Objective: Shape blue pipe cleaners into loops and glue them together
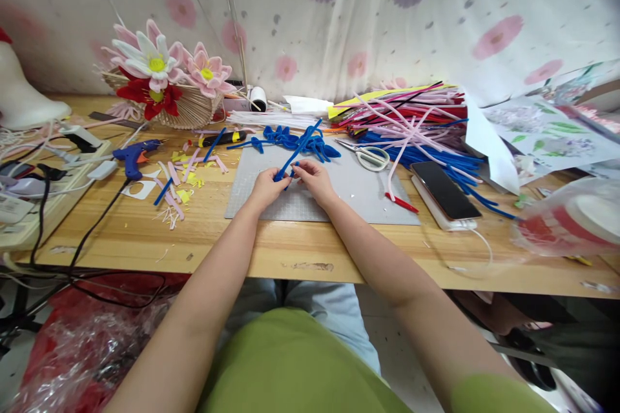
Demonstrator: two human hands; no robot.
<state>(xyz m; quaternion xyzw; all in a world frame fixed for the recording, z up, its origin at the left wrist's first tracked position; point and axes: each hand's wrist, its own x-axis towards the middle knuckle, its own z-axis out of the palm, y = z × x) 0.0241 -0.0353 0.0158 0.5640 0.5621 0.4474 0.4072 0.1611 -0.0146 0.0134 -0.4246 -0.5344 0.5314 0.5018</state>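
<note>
Both my hands meet over the front half of a grey cutting mat (368, 197). Between them is a blue pipe cleaner (296, 156), its long end slanting up and to the right. My left hand (269, 188) pinches its lower part, where the blue stem looks bent or doubled. My right hand (312, 179) closes its fingertips on the same piece, close beside the left fingers. Just behind them on the mat lie several shaped blue pipe-cleaner pieces (285, 138). White-handled scissors (371, 157) rest to the right of these.
A bundle of coloured pipe cleaners (411, 110) lies at back right, near a phone (445, 190) and a plastic-wrapped cup (571, 219). Leftward are a blue glue gun (133, 158), cut scraps (186, 177), a power strip (29, 219) and a fan with fuzzy flowers (155, 64).
</note>
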